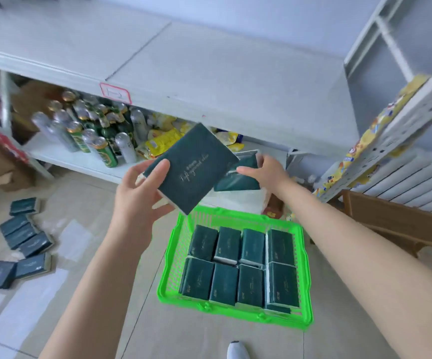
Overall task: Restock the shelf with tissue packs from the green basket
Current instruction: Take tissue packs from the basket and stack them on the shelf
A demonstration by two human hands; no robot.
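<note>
Above the far rim of the green basket (176, 257), a tissue pack (196, 164) is being gripped by the left hand (142, 195), with the thumb laid on its dark green face and the other fingers curled under its lower edge. Behind it a second pack (238, 178) is being held by the right hand (266, 169). A large part of this pack is being covered by the first one, and the fingers behind it are being hidden. Both packs are being kept before the front edge of the shelf (209, 81). Eight more packs (251, 283) are being kept in the basket in two rows. On the lower level, cans (93, 133) and yellow bags (161, 143) are being blurred and partly cut off by the upper board. Open floor is being left between the basket and the loose packs (23, 239) at the left, while a wooden crate (396, 221) is being kept close at the right.
</note>
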